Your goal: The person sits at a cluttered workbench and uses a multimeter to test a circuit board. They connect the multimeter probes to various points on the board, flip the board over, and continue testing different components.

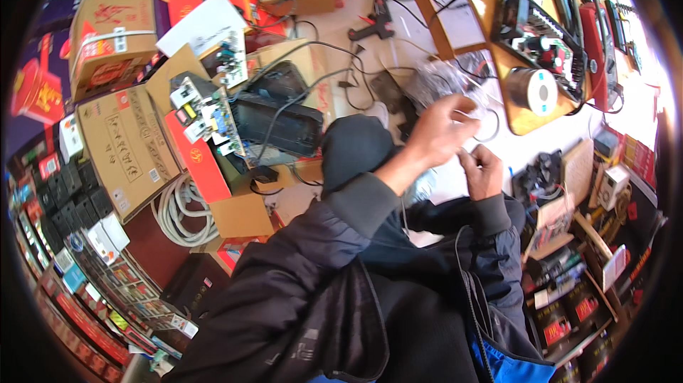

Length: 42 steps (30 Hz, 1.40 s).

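The left hand (446, 131) is raised with its fingers curled and the thumb close to them; just below it and to its right, the right hand (482, 170) has thumb and forefinger drawn narrowly together. Whether either grips anything, I cannot tell. A thin loop (499, 125) curves just right of the left fingers. Beyond the hands lies a clear bag (441, 78), with a spool (533, 91) to their upper right and a glue gun (382, 17) farther off, upper left.
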Each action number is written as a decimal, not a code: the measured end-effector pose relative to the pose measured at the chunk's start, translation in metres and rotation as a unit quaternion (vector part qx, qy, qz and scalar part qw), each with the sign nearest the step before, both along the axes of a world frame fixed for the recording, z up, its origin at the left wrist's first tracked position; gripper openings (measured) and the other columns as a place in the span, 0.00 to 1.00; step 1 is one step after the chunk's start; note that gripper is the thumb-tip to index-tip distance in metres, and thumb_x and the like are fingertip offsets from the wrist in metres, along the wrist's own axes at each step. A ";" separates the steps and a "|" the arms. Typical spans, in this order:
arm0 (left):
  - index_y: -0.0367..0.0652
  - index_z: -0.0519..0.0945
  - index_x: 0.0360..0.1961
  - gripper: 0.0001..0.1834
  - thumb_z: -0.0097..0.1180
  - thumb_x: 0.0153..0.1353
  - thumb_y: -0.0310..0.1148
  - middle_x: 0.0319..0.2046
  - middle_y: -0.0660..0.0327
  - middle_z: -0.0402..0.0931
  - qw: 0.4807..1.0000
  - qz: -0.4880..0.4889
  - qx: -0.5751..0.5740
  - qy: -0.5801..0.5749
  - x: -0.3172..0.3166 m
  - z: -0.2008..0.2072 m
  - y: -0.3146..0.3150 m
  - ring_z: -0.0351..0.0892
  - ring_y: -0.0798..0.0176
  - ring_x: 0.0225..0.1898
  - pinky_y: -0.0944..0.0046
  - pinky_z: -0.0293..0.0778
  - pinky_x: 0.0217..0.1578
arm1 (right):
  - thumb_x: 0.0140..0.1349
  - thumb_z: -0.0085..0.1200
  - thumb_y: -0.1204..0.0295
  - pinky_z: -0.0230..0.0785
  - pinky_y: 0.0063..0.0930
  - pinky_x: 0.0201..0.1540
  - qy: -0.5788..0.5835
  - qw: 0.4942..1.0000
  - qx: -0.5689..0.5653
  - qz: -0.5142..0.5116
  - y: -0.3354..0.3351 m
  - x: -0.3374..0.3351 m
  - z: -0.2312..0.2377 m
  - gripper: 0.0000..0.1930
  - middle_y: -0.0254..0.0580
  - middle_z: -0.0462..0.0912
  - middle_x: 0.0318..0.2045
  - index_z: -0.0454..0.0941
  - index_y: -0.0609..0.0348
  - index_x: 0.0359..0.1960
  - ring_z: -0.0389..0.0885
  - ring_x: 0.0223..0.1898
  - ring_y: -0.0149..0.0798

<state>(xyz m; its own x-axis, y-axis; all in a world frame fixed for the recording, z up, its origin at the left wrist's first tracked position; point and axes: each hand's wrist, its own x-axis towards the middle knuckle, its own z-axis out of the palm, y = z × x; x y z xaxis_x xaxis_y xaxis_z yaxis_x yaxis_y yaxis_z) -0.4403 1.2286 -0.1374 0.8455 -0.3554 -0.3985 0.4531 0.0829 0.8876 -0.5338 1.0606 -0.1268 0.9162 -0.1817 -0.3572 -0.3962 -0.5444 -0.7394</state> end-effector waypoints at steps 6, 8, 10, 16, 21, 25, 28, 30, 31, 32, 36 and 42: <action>0.32 0.82 0.53 0.20 0.67 0.66 0.35 0.48 0.56 0.85 0.990 -0.018 -0.070 -0.122 -0.020 0.026 0.016 0.84 0.60 0.50 0.60 0.79 0.53 | 0.68 0.69 0.70 0.59 0.33 0.26 -0.127 0.987 -0.092 -0.049 0.016 -0.017 -0.024 0.24 0.37 0.63 0.16 0.65 0.63 0.21 0.60 0.22 0.29; 0.34 0.83 0.54 0.17 0.64 0.69 0.33 0.50 0.58 0.85 0.973 0.003 -0.202 -0.110 -0.044 0.046 0.038 0.85 0.62 0.53 0.61 0.79 0.55 | 0.70 0.68 0.70 0.60 0.31 0.27 -0.144 0.986 0.062 -0.059 0.016 -0.027 -0.008 0.22 0.33 0.65 0.18 0.67 0.61 0.24 0.62 0.23 0.28; 0.36 0.82 0.57 0.15 0.61 0.73 0.29 0.52 0.58 0.85 0.949 0.022 -0.307 -0.073 -0.061 0.061 0.075 0.85 0.62 0.55 0.61 0.79 0.58 | 0.72 0.67 0.70 0.61 0.26 0.30 -0.202 0.979 0.030 0.023 0.014 -0.029 0.007 0.20 0.30 0.70 0.21 0.69 0.59 0.24 0.65 0.26 0.25; 0.35 0.79 0.59 0.21 0.64 0.72 0.36 0.52 0.52 0.83 0.924 0.336 -0.111 -0.148 -0.132 0.062 0.271 0.86 0.58 0.53 0.59 0.84 0.53 | 0.76 0.61 0.70 0.63 0.19 0.31 -0.220 0.959 0.177 -0.039 0.007 -0.030 0.030 0.08 0.29 0.74 0.28 0.77 0.60 0.40 0.69 0.26 0.23; 0.30 0.65 0.73 0.54 0.78 0.57 0.54 0.66 0.46 0.76 0.881 0.404 0.244 -0.034 -0.122 0.032 0.382 0.73 0.50 0.69 0.49 0.65 0.70 | 0.76 0.61 0.70 0.66 0.18 0.31 -0.203 0.958 0.204 -0.005 0.014 -0.042 0.023 0.07 0.30 0.77 0.31 0.79 0.61 0.44 0.71 0.28 0.22; 0.31 0.60 0.76 0.61 0.82 0.52 0.52 0.69 0.47 0.73 0.924 0.293 0.247 0.018 -0.092 0.011 0.397 0.72 0.50 0.70 0.50 0.64 0.69 | 0.76 0.61 0.71 0.68 0.19 0.33 -0.177 0.961 0.212 -0.011 0.021 -0.064 0.010 0.09 0.32 0.81 0.33 0.80 0.64 0.49 0.74 0.30 0.22; 0.26 0.46 0.79 0.71 0.84 0.49 0.49 0.70 0.41 0.69 0.911 0.311 0.266 0.044 -0.082 -0.003 0.385 0.71 0.47 0.71 0.49 0.64 0.71 | 0.75 0.61 0.73 0.65 0.19 0.32 -0.172 0.967 0.191 0.002 0.019 -0.079 0.001 0.08 0.30 0.80 0.29 0.80 0.65 0.50 0.73 0.28 0.22; 0.21 0.39 0.78 0.75 0.85 0.48 0.44 0.69 0.38 0.68 0.874 0.347 0.337 0.047 -0.079 -0.012 0.375 0.71 0.45 0.70 0.48 0.64 0.73 | 0.75 0.61 0.74 0.64 0.20 0.31 -0.161 0.973 0.164 0.002 0.016 -0.086 -0.006 0.08 0.29 0.79 0.29 0.81 0.63 0.51 0.72 0.27 0.21; 0.22 0.41 0.78 0.73 0.85 0.48 0.42 0.67 0.39 0.69 0.878 0.348 0.327 0.026 -0.079 -0.014 0.373 0.72 0.46 0.69 0.49 0.66 0.71 | 0.75 0.61 0.74 0.64 0.20 0.31 -0.159 0.975 0.156 0.004 0.014 -0.089 -0.009 0.08 0.28 0.79 0.28 0.81 0.63 0.51 0.72 0.27 0.21; 0.23 0.42 0.77 0.71 0.85 0.48 0.41 0.66 0.39 0.70 0.881 0.350 0.317 0.007 -0.080 -0.016 0.372 0.73 0.46 0.68 0.49 0.68 0.70 | 0.75 0.61 0.74 0.64 0.20 0.31 -0.160 0.977 0.142 0.004 0.013 -0.091 -0.012 0.08 0.28 0.78 0.28 0.81 0.63 0.51 0.71 0.27 0.21; 0.26 0.53 0.71 0.58 0.83 0.48 0.29 0.57 0.46 0.76 0.896 0.368 0.248 -0.006 -0.080 -0.012 0.375 0.81 0.55 0.56 0.56 0.79 0.58 | 0.74 0.62 0.73 0.63 0.20 0.31 -0.155 0.981 0.118 0.000 0.008 -0.097 -0.020 0.09 0.27 0.77 0.26 0.82 0.64 0.51 0.70 0.27 0.21; 0.36 0.55 0.73 0.56 0.83 0.52 0.31 0.53 0.54 0.80 0.918 0.335 0.212 0.019 -0.089 0.025 0.378 0.84 0.60 0.51 0.51 0.78 0.52 | 0.74 0.62 0.73 0.64 0.21 0.31 -0.146 0.979 0.140 -0.007 0.006 -0.094 -0.027 0.09 0.27 0.78 0.27 0.82 0.63 0.51 0.70 0.27 0.21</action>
